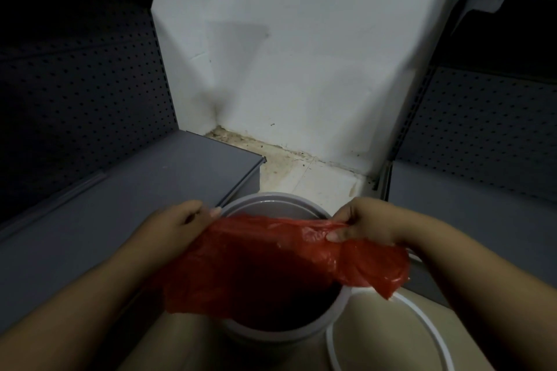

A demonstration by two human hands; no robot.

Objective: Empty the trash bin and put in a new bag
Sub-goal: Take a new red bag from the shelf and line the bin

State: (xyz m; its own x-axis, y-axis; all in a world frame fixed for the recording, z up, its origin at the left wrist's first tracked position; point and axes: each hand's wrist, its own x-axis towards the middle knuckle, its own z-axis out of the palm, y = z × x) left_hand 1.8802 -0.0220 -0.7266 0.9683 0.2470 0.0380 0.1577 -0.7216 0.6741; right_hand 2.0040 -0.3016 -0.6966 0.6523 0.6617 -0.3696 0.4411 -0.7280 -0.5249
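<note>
- Head view: the red bag [259,268] hangs directly over the gray bin [272,205], its top edge stretched left to right between my hands, both equally near.
- My left hand [177,224] pinches the left corner.
- My right hand [363,220] pinches the right; a white ring [428,322] lies beside the bin.

Shop corner; grey pegboard shelving [84,84] both sides

No text, label, brand, number or sign can be read anywhere in this view.
</note>
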